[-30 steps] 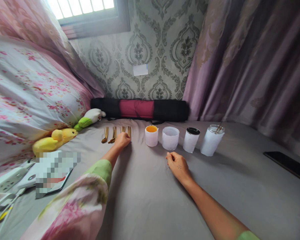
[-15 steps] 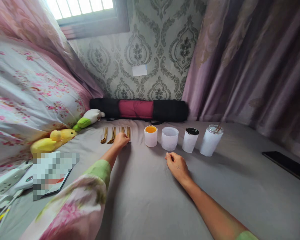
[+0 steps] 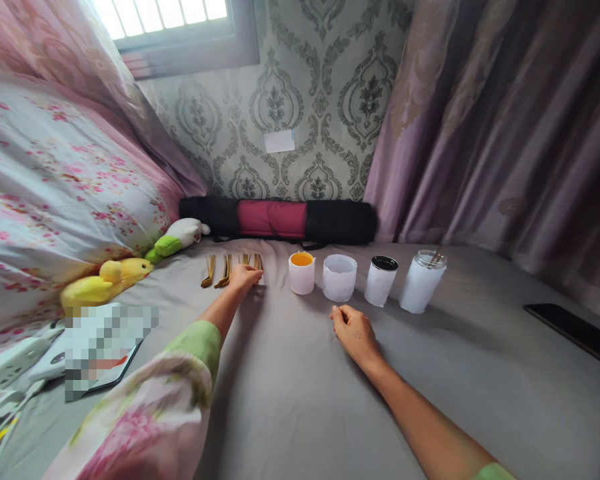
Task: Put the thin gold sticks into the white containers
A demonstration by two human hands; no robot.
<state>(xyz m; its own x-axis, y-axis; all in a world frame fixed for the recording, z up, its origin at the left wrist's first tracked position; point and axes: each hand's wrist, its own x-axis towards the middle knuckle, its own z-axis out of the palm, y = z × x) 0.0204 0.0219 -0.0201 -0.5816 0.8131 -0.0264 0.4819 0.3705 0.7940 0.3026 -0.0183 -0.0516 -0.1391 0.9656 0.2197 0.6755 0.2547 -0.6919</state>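
Note:
Several small groups of thin golden-brown sticks with bent lower ends lie in a row; the leftmost group (image 3: 209, 273) is in full view. At the right end of this row, my left hand (image 3: 245, 277) pinches at the rightmost thin sticks (image 3: 258, 261). Its fingers partly hide them and the neighbouring group. My right hand (image 3: 355, 332) rests curled on the sheet, with nothing visible in its fingers. Just beyond it stands a wide white-wrapped cup (image 3: 339, 283). To that cup's left is a white-wrapped cup with an orange inside (image 3: 301, 277).
Farther right stand a white-wrapped cup with a dark inside (image 3: 380, 285) and a tilted-looking wrapped glass jar (image 3: 421, 287) holding thin sticks. A black phone (image 3: 575, 333) lies at right. Plush toys (image 3: 110, 280), a power strip (image 3: 17, 360) and a black-and-red roll (image 3: 275, 219) surround the sheet.
My left hand has shifted very slightly, and the sticks at its fingertips look a little more spread. My right hand and the cups stay where they were.

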